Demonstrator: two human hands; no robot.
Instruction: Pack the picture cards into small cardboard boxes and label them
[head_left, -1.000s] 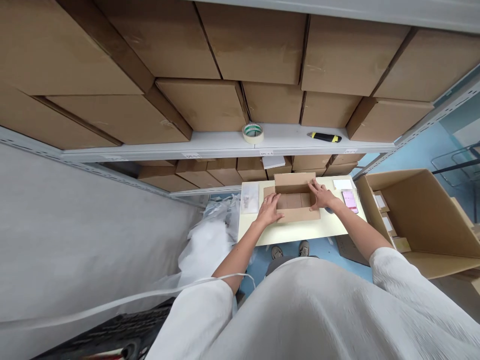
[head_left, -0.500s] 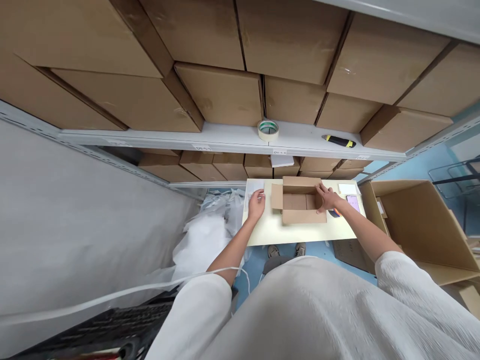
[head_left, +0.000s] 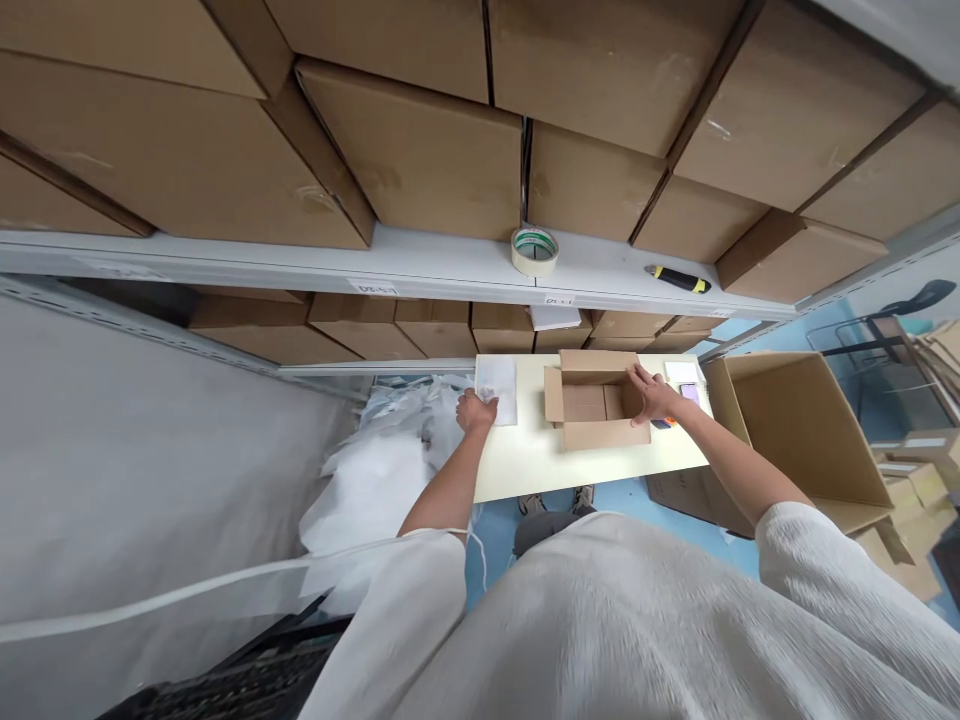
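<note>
An open cardboard box [head_left: 596, 437] lies on the pale yellow tabletop [head_left: 525, 460], its flaps folded outward and its inside bare. My right hand [head_left: 652, 394] grips the right end of the box, fingers at the far corner and thumb at the near one. At the table's left end lies a flat, whitish translucent plastic bag [head_left: 498, 378]. My left hand [head_left: 476, 409] is closed at the bag's left edge, thumb over it; the other fingertips are hidden. Partly behind my right hand lies a small orange and blue object [head_left: 664, 424].
A phone [head_left: 688, 393] and a white pad [head_left: 680, 371] lie at the table's right. On the shelf are a tape roll [head_left: 535, 252] and a utility knife [head_left: 679, 279]. A large open carton [head_left: 810, 430] stands right, white plastic sheeting [head_left: 375, 490] left. A white cable [head_left: 225, 582] crosses my left arm.
My left hand has moved left and closed at the plastic bag's edge. My right hand stays on the box. The whole view has shifted slightly.
</note>
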